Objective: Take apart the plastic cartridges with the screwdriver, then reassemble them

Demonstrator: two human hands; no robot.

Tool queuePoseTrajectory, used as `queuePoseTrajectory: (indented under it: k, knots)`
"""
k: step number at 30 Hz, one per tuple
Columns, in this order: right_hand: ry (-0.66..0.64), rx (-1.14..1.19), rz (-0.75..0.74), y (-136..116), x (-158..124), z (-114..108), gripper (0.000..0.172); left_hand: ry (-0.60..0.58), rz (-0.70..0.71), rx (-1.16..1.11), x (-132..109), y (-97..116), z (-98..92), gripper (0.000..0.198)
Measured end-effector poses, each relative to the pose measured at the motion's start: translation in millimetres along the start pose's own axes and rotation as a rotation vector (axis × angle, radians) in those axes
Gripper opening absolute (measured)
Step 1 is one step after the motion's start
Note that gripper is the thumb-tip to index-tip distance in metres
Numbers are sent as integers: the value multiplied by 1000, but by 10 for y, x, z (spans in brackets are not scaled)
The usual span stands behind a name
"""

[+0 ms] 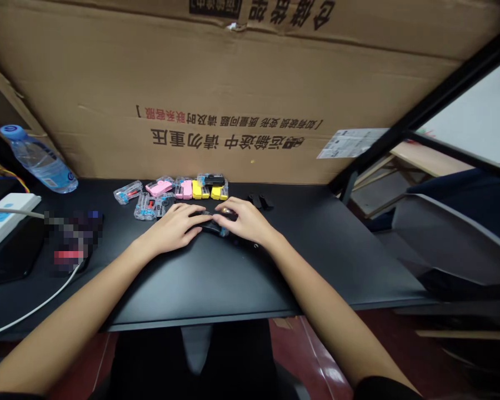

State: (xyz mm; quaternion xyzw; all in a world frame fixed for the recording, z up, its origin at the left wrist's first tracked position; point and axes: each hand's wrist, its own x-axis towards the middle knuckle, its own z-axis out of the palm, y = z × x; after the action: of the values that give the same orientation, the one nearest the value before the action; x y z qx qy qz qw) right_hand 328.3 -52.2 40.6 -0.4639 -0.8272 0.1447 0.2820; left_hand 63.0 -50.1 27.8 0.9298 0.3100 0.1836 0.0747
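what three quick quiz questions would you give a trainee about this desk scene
1. True or false: the left hand and the right hand both touch the small dark item on the black desk.
2. Pick one: the water bottle sits A) at the desk's far left, B) at its far right, C) between the hands.
3. Fill in: the row of small cases behind the hands shows clear, pink and ____ ones.

Key: 1 true; 2 A; 3 yellow
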Motion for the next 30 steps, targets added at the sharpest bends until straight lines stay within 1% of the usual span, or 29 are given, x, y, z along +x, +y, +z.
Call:
queuePoseTrajectory:
  k: [2,4,10,14,17,19,22,25,27,30]
  knots:
    - [-73,21,-33,-39,-25,20,37,2,9,-21,8,16,-23,38]
    - [-120,12,-45,-64,-49,34,44,5,-2,-22,14,14,-39,36]
    - [-188,-73,-89,-61,-69,13,51,19,-16,2,20,22,-75,30]
    - [-219,32,-129,-44,-46,-1,48,18,-32,-56,10,68,-159,33]
    - [-206,149,-128,-40,-37,3,42,-18,-32,-116,-2,85,-195,41]
    - [-192,189,-105,-42,-39,10,38,-31,-44,-152,-5,79,-173,41]
    - [-148,191,-89,-48,-44,25,32,-11,-102,-267,5,53,-87,36]
    - [-102,200,-103,-55,-43,33,26,10,-141,-483,26,29,-12,29]
    - [-84,209,-121,-62,-38,33,27,64,-149,-612,45,25,1,28]
    - [-55,199,-139,-80,-32,39,35,206,-176,-705,76,44,-32,29]
